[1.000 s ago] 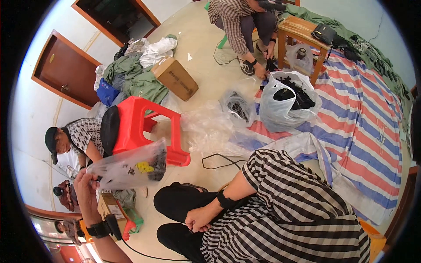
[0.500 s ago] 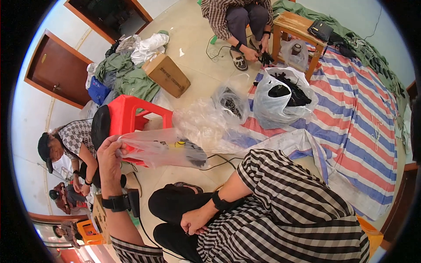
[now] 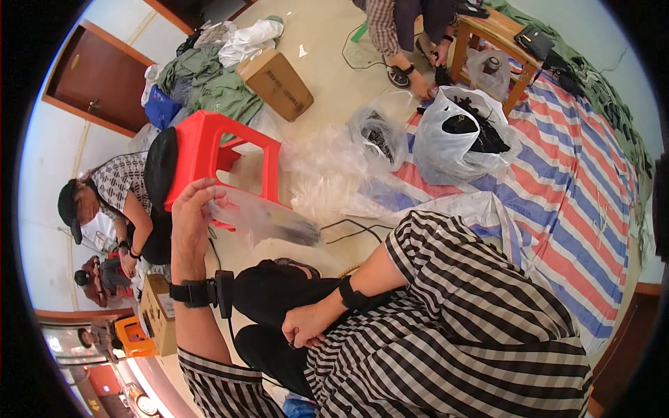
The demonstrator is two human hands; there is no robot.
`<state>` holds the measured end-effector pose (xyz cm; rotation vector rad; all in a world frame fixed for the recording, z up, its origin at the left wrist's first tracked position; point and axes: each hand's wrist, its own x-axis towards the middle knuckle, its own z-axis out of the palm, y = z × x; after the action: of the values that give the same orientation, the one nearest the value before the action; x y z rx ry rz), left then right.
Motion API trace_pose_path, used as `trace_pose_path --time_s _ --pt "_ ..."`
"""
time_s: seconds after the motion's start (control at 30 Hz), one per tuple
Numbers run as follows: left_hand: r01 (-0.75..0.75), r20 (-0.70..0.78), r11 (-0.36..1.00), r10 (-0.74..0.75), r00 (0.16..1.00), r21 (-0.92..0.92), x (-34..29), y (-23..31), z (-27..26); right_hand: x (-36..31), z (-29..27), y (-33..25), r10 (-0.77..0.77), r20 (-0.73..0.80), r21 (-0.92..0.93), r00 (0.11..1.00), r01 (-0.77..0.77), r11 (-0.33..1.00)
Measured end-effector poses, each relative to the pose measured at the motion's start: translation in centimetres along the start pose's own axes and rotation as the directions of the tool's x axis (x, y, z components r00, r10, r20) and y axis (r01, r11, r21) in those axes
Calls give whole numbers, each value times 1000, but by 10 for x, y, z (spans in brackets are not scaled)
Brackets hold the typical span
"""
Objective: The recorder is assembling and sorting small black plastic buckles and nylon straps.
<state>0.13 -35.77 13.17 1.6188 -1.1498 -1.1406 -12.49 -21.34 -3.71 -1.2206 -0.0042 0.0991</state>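
My left hand [image 3: 193,217] is raised in front of the red stool, with fingers and thumb pinched on one end of a clear plastic bag [image 3: 259,210]. The bag stretches out to the right, its far end sagging a little lower. Inside that end lies something dark [image 3: 298,231], too blurred to name. My right hand [image 3: 305,326] rests against my lap with its fingers curled in. Whatever the right fingers may enclose is hidden from view.
A red plastic stool [image 3: 221,150] stands beyond my left hand. Loose clear bags [image 3: 317,171], a bag of small dark pieces [image 3: 378,141] and a white bag of black items [image 3: 456,150] lie ahead. A striped sheet [image 3: 557,188] covers the right floor. Co-workers sit nearby.
The view has shifted slightly. My left hand still grips the bag, which has swung and now hangs nearer and narrower. My right hand stays on my lap.
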Motion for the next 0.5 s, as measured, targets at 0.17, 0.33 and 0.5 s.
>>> trace_pose_path --time_s 0.17,0.33,0.5 --pt "-32 76 990 43 996 -140 5 -2 4 -6 -3 -3 1 2 -35 1000 -1 999" --pt "-48 85 981 64 994 -187 10 -3 0 -7 -3 -7 6 19 -35 1000 -6 999" --pt "-104 17 978 109 994 -181 23 -12 -2 -8 -1 -10 10 32 -32 999 -9 999"
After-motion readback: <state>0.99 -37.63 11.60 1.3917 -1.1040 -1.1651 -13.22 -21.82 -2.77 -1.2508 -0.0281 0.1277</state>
